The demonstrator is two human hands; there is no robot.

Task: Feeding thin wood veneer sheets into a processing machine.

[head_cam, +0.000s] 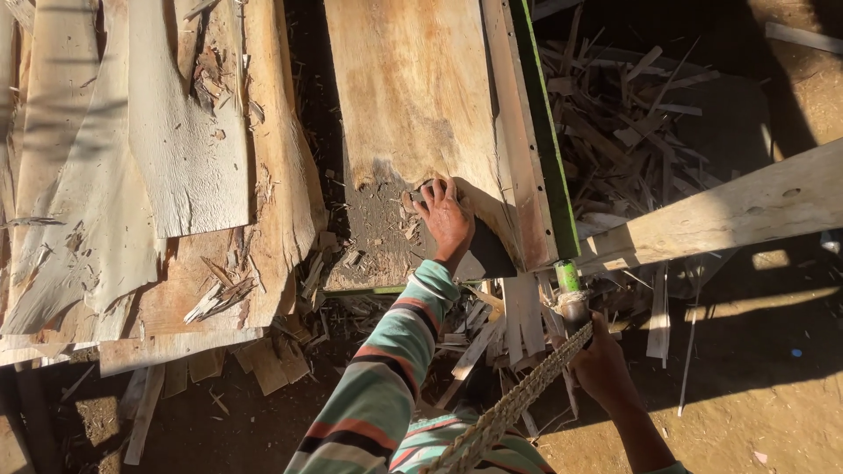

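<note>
Plank (413,96) – left hand (446,219) flat on its end, fingers spread. Right hand (601,364) clamped on tool handle (571,294). Risk: plank could slip – nothing grips it.

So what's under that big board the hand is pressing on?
Wood scraps and splinters stick out below the big board near its lower end, where the left hand presses. Deep shadow lies along its left side. Whatever sits beneath its middle is covered.

- wide pale plank (413,96): lies flat, runs 12 to 6, near end dark and rough
- green-handled tool (569,290): upright at 4 o'clock of plank end
</note>
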